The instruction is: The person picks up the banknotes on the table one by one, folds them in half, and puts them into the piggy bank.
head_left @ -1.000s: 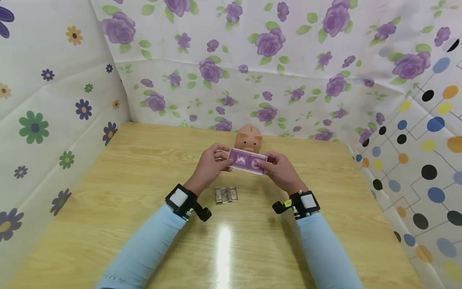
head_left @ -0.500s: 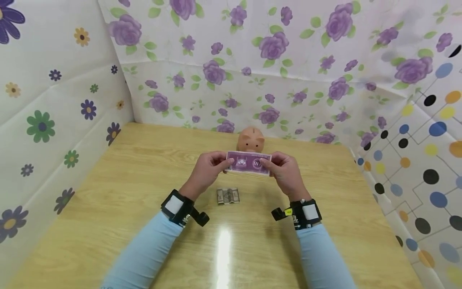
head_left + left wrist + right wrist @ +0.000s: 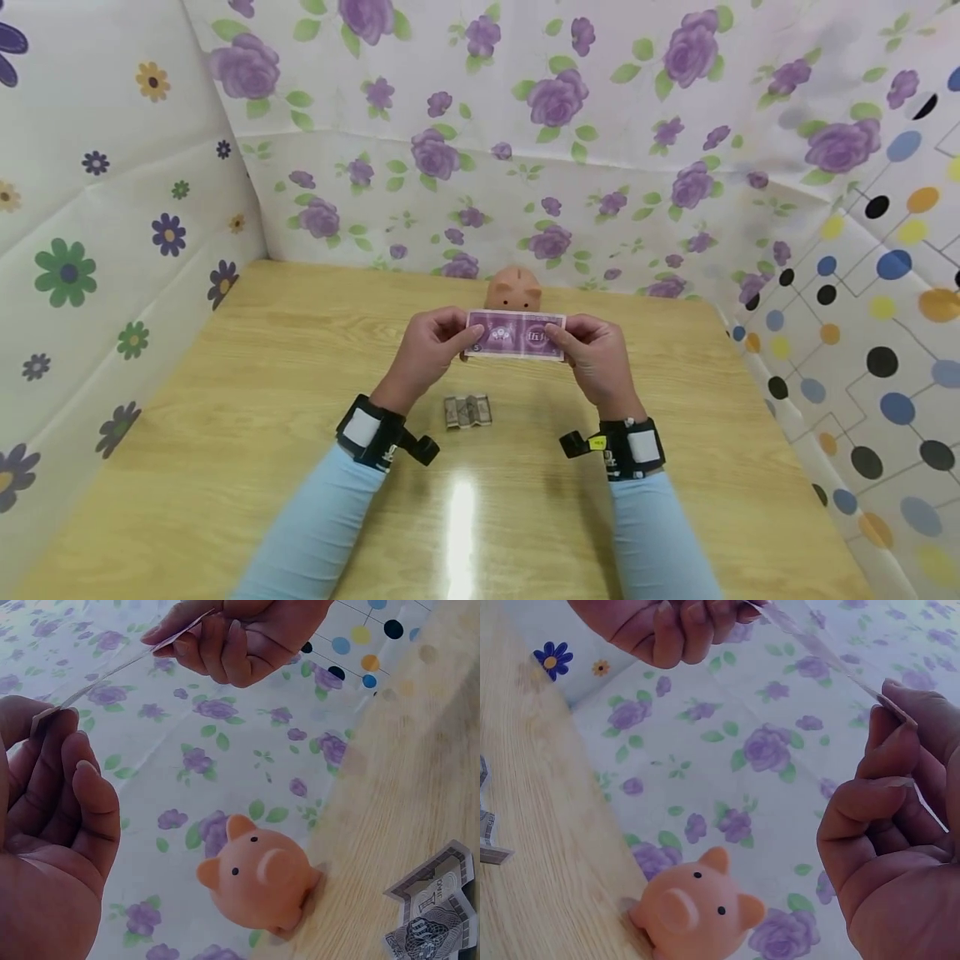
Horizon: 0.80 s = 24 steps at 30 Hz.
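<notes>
A purple banknote [image 3: 516, 334] is hovering in front of the piggy bank [image 3: 513, 289], hiding its lower part in the head view. The left hand [image 3: 427, 348] is pinching the left end between thumb and fingers; the right hand [image 3: 598, 355] is gripping the right end. Also in front of the piggy bank, a creased grey banknote [image 3: 467, 412] is lying on the table [image 3: 300, 350]; behind it all, a flowered sheet [image 3: 480, 187] is hanging.

Two banknotes [image 3: 516, 335] [image 3: 467, 412], one piggy bank [image 3: 513, 289] (two hands [image 3: 427, 350] [image 3: 602, 360])
</notes>
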Each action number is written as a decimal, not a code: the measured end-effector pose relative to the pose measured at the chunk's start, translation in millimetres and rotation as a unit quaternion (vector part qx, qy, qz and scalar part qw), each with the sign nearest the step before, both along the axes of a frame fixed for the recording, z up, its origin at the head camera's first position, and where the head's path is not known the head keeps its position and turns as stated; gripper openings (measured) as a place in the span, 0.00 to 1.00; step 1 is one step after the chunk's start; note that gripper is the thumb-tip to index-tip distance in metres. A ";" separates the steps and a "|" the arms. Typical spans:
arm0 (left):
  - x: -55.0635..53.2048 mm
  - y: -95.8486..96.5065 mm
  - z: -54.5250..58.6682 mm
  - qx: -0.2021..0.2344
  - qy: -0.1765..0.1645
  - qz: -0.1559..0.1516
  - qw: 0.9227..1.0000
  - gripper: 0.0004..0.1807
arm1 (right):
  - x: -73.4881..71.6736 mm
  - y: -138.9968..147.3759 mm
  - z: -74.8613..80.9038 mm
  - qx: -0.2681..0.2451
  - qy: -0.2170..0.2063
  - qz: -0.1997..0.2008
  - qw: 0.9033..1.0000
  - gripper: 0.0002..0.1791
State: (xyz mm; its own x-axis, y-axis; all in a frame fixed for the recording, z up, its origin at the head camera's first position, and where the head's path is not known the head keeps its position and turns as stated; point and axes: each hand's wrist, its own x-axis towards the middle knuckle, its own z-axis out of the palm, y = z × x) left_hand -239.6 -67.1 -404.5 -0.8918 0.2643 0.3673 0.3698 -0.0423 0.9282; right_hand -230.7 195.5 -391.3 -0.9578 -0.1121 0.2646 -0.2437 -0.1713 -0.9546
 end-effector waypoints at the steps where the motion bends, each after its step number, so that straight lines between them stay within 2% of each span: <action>1: 0.5 -1.2 0.0 0.000 0.001 0.001 1.000 0.10 | 0.7 -0.8 0.3 -0.002 -0.001 0.003 1.000 0.04; 7: 1.8 -6.3 7.5 -0.001 0.014 0.006 1.000 0.09 | 2.0 -4.2 2.2 -0.001 0.001 -0.005 1.000 0.05; 13: 7.2 -9.2 16.7 0.002 0.022 0.000 1.000 0.09 | 7.7 -4.8 8.0 0.023 0.005 -0.020 1.000 0.03; 18: 10.2 -10.4 16.8 0.000 0.015 -0.009 1.000 0.09 | 14.1 -3.1 11.7 0.046 -0.002 -0.033 0.998 0.05; 24: 10.9 -14.4 17.8 -0.004 -0.002 -0.003 1.000 0.09 | 14.3 -5.2 12.3 0.021 0.003 -0.024 0.999 0.04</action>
State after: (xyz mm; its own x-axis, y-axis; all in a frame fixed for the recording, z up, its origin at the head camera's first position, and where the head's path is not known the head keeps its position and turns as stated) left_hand -228.8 -81.5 -386.7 -0.8918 0.2732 0.3606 0.3649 -0.0369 0.9303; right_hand -216.5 190.2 -379.0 -0.9606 -0.0764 0.2672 -0.2572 -0.1197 -0.9589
